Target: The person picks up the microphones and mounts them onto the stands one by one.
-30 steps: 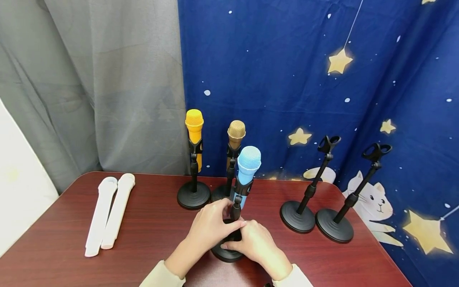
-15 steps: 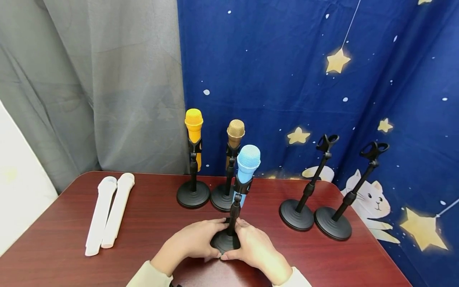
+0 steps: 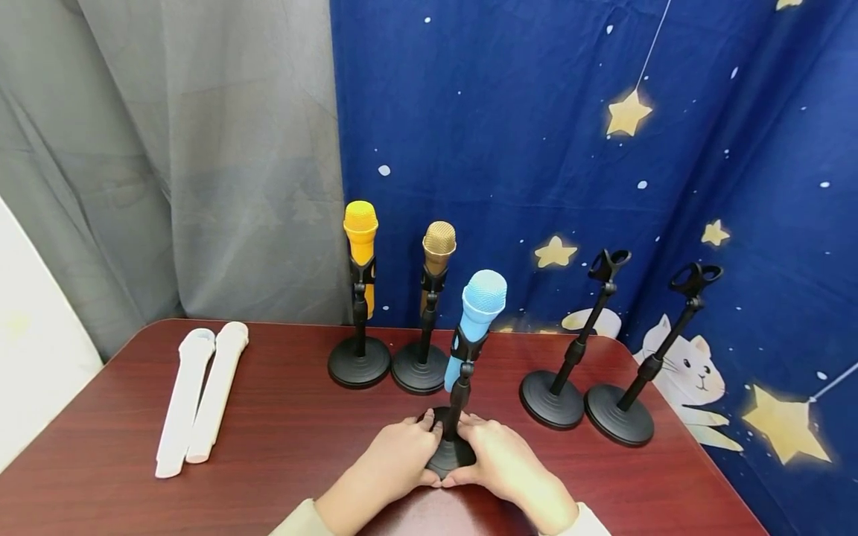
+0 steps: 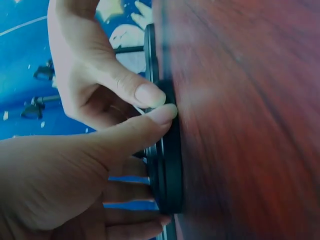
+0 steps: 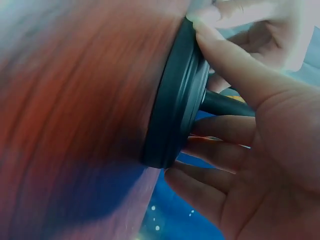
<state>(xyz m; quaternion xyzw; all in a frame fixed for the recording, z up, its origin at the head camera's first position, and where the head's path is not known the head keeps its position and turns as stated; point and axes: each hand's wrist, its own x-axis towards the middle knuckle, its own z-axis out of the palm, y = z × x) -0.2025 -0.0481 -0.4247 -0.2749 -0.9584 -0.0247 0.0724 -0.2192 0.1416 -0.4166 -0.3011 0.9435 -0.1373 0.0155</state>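
Both hands hold the round black base (image 3: pixel 450 457) of the stand that carries the light blue microphone (image 3: pixel 477 316), tilted in its clip. My left hand (image 3: pixel 395 460) grips the base's left side, and my right hand (image 3: pixel 506 460) its right side. Their thumb tips meet at the near edge. In the left wrist view, the left hand (image 4: pixel 55 180) has its thumb on the rim of the base (image 4: pixel 171 175), fingers along the far side. From the right wrist, the right hand (image 5: pixel 280 135) spans the base (image 5: pixel 172 105) between thumb and fingers.
Behind stand a yellow microphone (image 3: pixel 362 242) and a gold microphone (image 3: pixel 438 249) on black stands. Two black stands without microphones (image 3: pixel 552 400) (image 3: pixel 620 415) are at the right. Two white microphones (image 3: pixel 179 409) (image 3: pixel 217 394) lie on the table's left. Curtains hang behind.
The hands have spread from their overlapping grip near the pole to opposite sides of the base. The blue microphone and its stand have shifted to the right.
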